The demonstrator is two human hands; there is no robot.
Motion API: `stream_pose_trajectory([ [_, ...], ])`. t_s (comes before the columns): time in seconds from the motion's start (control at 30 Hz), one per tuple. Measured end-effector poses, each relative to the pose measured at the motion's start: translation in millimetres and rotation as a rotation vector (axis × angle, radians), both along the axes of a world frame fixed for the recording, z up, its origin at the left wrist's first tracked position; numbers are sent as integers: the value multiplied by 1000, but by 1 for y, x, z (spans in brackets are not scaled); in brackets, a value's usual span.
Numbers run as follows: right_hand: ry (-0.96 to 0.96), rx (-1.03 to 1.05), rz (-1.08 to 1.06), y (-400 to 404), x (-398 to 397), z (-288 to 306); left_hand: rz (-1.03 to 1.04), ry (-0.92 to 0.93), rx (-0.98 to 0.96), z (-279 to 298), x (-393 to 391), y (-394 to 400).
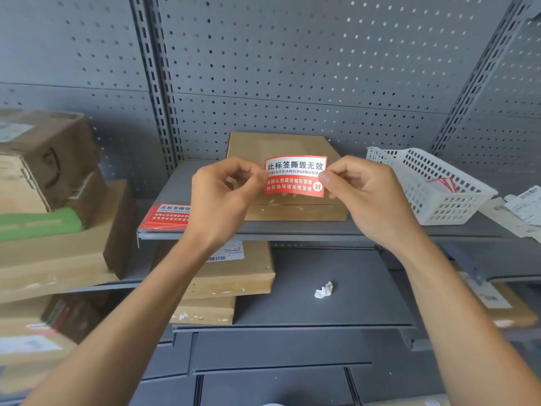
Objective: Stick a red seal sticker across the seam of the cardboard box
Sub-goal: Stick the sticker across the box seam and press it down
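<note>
Now both hands, left and right, pinch the red-and-white rectangular seal sticker by its ends, stretched lengthwise just before the flat brown cardboard box.

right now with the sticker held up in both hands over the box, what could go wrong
1. The red seal sticker is pinched only at its ends by the left hand and right hand; it already bows, so it may wrinkle or stick to itself.
2. It hides much of the cardboard box, so it could miss the seam or land crooked.
</note>
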State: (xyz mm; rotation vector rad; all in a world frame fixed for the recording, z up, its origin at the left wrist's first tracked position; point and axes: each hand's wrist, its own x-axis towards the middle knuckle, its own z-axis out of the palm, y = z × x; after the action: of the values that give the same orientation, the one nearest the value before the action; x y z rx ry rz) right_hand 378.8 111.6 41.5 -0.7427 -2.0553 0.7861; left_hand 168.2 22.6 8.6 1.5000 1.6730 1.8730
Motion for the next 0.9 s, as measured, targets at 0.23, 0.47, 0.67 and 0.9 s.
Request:
stream_pose_trajectory([
  [0.23, -26, -53, -59, -2, -2, -49, 68, 88, -56, -35, 1, -4],
  [0.47, 20, 2, -168, 1, -9, -81, 160, 199, -54, -65, 4, 2],
  [0.67, 43, 54, -238, 3, -16, -88, 218, 205, -36, -67, 4, 7],
  [0.9, 70, 80, -278, 8, -19, -91, 261, 177, -32, -67, 11, 15],
])
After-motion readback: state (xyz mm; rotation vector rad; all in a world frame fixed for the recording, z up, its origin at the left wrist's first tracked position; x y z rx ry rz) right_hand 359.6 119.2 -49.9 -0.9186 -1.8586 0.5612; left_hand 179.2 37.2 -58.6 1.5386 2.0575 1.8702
